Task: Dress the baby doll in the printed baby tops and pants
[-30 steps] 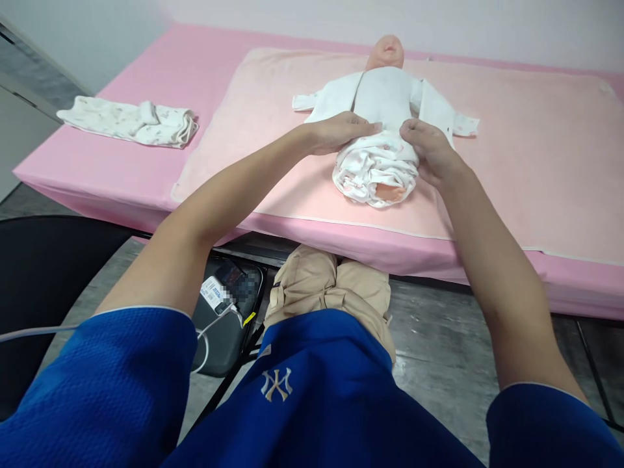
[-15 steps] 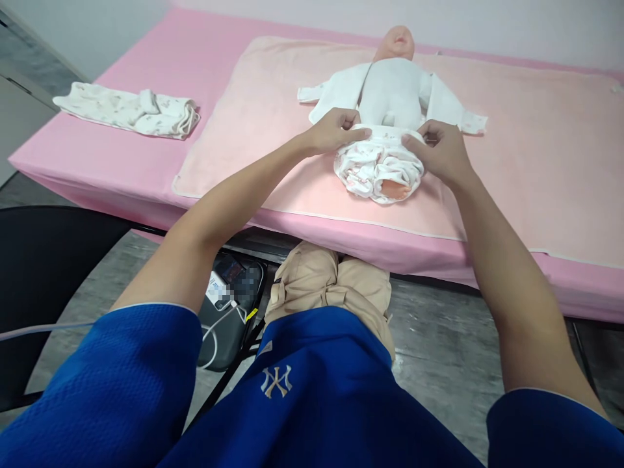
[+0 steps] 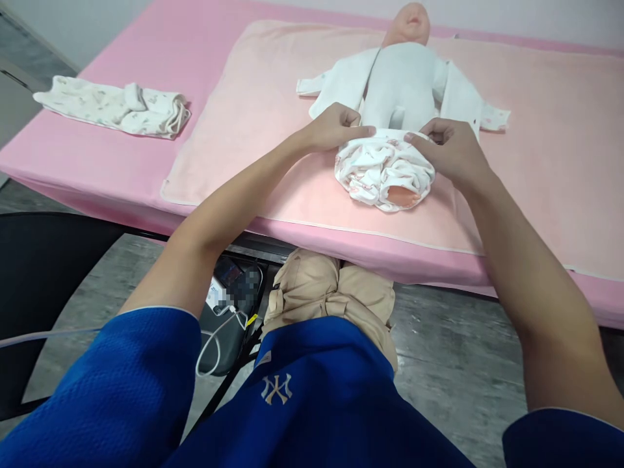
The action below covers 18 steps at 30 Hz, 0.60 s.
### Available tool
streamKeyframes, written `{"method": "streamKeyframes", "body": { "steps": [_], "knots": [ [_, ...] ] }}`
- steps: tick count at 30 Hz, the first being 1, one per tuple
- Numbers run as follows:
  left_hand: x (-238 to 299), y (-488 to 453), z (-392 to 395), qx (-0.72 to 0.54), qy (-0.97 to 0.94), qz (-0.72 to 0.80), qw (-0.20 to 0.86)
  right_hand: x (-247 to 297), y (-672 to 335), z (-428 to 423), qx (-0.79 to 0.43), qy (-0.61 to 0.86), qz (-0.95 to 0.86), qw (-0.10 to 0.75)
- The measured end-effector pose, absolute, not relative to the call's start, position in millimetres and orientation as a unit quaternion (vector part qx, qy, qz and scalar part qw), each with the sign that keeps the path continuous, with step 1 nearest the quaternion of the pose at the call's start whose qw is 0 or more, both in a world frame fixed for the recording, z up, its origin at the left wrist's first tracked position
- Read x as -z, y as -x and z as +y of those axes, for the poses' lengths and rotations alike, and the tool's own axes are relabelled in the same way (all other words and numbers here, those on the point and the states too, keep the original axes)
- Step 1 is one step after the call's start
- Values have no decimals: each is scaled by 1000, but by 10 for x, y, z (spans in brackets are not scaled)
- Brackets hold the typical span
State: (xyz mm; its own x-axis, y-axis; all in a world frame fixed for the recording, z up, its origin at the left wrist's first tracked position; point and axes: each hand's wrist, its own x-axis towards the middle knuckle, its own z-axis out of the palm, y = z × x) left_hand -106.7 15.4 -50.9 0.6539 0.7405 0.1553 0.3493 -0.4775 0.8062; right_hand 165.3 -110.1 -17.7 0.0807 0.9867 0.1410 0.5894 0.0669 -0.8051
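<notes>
A baby doll (image 3: 402, 81) lies on its back on a peach mat, head at the far side. Its arms are in a white jacket (image 3: 341, 78) spread wide at both sides. Bunched white patterned baby pants (image 3: 370, 166) surround the doll's lower legs, with a peach patch showing through one leg opening. My left hand (image 3: 336, 127) pinches the waistband at its left end. At the right end, my right hand (image 3: 448, 143) grips the same waistband between thumb and fingers. The fingertips of both hands are partly hidden behind the cloth.
Folded white patterned clothing (image 3: 114, 107) lies on the pink table cover (image 3: 131, 39) at the left. The peach mat (image 3: 234, 123) reaches near the table's front edge. A black chair (image 3: 43, 279) stands at lower left, beside a dark case (image 3: 219, 344) with a white cable.
The camera view has shifted slightly. Both hands keep hold of the pants' waistband, and the right hand sits a little farther right. The pants look slightly more spread.
</notes>
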Motion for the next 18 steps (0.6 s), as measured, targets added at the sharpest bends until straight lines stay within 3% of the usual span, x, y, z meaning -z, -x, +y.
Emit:
{"method": "streamKeyframes", "body": {
  "steps": [6,12,15,18],
  "knots": [
    [473,1210,57,-237,-859,345,295,268,-1645,-1108,-80,643,-673,357],
    [406,998,8,-303,-880,310,192,103,-1551,-954,-57,643,-686,337],
    [409,834,109,-306,-857,324,260,44,-1587,-782,-101,650,-667,349],
    [496,725,277,-305,-776,345,431,177,-1738,-584,-165,658,-633,373]
  ]
}}
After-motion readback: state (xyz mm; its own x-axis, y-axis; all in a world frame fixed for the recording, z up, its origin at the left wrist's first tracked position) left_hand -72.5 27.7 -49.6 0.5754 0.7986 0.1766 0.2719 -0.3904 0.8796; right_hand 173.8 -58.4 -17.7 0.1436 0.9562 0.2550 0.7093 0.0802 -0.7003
